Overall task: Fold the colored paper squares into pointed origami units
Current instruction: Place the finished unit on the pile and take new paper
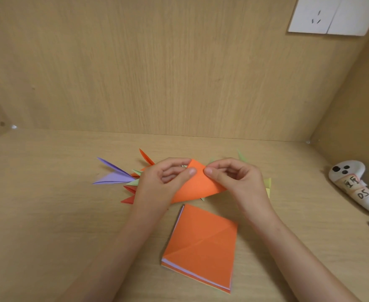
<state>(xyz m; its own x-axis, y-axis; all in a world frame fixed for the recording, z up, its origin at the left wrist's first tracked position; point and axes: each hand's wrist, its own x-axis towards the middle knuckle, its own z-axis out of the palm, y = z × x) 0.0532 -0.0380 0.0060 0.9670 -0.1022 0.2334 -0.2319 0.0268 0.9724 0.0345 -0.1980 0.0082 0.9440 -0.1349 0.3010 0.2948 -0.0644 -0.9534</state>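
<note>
Head view: an orange sheet (198,184) is held just above the wooden desk (48,203) at the centre of the frame, with one corner pointing upward. Its left part is pinched between the thumb and curled fingers of the left hand (164,184); its right part is pinched in the same way by the right hand (240,179). Both thumb tips are placed close together on the paper.

A stack of paper squares (203,243) lies at lower centre, topped by an orange square with a diagonal crease. Pointed units are grouped behind the hands: a purple unit (113,175) at centre left, orange units (146,158) and green units (242,155), partly hidden. A white controller (353,186) with handwritten labels lies at the right edge. A wall socket (331,16) is mounted at upper right.
</note>
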